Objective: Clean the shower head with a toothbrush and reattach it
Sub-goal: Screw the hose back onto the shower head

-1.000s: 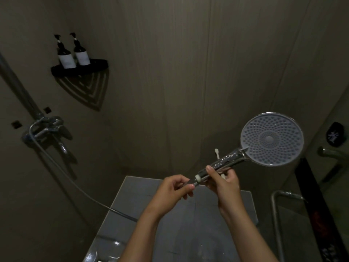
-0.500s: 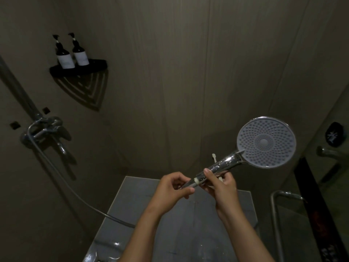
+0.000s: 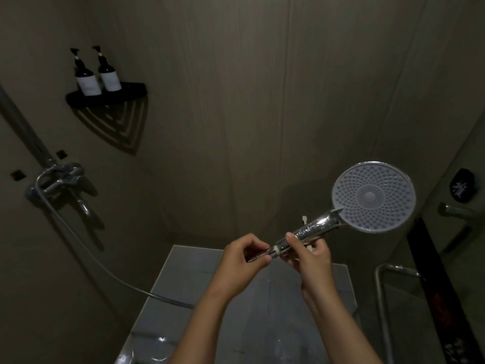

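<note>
A chrome shower head (image 3: 373,197) with a round grey nozzle face points at me, tilted up to the right. My right hand (image 3: 309,254) grips the lower part of its handle. A white toothbrush (image 3: 304,220) pokes up behind that hand, seemingly held with the handle. My left hand (image 3: 242,260) pinches the metal end of the shower hose (image 3: 86,248) right at the handle's white base fitting. The hose runs left and up to the wall mixer tap (image 3: 61,181).
A black corner shelf (image 3: 105,97) on the left wall carries two dark pump bottles (image 3: 95,74). A vertical riser pipe (image 3: 23,127) stands above the tap. A metal rail (image 3: 381,290) and a glass door handle (image 3: 456,210) are at the right. Grey floor tiles (image 3: 189,271) lie below.
Both hands and the shower head drifted slightly down and left, then steadied. My left fingers have turned at the hose end against the handle base.
</note>
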Tool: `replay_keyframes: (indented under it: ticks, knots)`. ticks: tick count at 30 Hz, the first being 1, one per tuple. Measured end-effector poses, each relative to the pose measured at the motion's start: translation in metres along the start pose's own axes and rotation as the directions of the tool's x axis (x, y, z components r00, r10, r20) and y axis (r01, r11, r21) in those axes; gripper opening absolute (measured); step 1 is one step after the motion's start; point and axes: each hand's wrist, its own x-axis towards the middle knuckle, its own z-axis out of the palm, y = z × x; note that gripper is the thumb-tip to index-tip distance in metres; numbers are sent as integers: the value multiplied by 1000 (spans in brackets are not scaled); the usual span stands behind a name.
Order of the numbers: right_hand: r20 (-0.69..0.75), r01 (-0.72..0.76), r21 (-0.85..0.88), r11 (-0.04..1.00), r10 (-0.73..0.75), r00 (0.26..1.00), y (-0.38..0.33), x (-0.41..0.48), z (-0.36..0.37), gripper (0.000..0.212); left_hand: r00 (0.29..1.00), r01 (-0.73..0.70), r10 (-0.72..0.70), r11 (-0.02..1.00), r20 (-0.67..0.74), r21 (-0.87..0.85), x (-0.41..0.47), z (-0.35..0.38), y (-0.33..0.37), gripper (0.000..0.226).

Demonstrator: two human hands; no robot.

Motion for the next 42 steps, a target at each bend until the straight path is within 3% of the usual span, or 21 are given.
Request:
replay_keyframes:
  ticks: [4,7,15,21,26,32,34,42]
  knots:
    - [0,-7,-7,1000,7,1000,1,0,2,16,992,-109,119,974,-43,197,1,3,2,30]
    - [-2,-10,7,1000,10,1000,0,0,4,16,987,-145,156,954,-21,262,2,3,3,26]
    - [-9,-4,-11,1000,4,1000,-1,1,1,15,994,42,-57,989,98,145,4,5,-2,2]
    - [-4,-9,20,1000,9,1000,-2,-1,3,26,1000,-5,7,995,-16,96,4,2,-1,21]
    - [6,-14,12,1000,13,1000,-1,-4,5,22,982,-150,174,958,-79,246,2,6,3,29]
    - [9,-19,40,999,19,1000,-6,-3,4,30,999,-7,0,989,45,147,0,5,-4,8]
    - [0,-5,-1,1000,5,1000,-4,-2,4,15,999,-16,11,991,36,134,1,4,1,10]
    - [-6,34,-17,999,-34,999,-5,-2,3,14,996,-27,1,962,93,270,4,-3,1,12]
